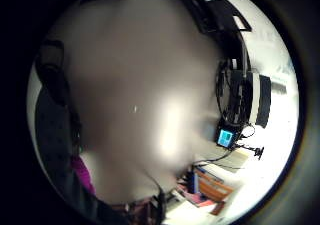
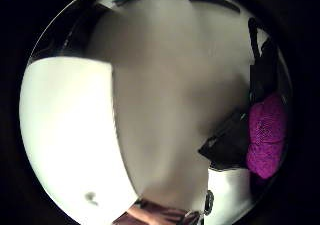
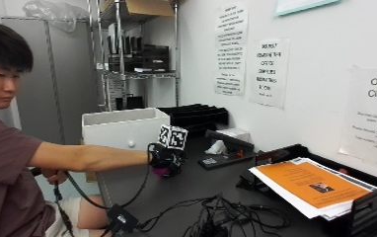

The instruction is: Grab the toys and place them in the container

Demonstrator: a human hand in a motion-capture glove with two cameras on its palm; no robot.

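One gloved right hand (image 3: 165, 162) gripping purple toy (image 3: 160, 172), beside white container (image 3: 126, 128)

Black-gloved right hand (image 3: 164, 160) grips magenta knitted toy (image 3: 160, 171); white box container (image 3: 126, 128); dark grey tabletop (image 3: 195, 185); orange sheet (image 3: 310, 181).

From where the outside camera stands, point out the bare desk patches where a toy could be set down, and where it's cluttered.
Bare dark desk lies between the gloved hand, which holds a magenta toy, and the paper tray. A smaller strip runs between the white container and the stapler. The near edge is crowded with tangled cables, and the wall side is filled by the black trays.
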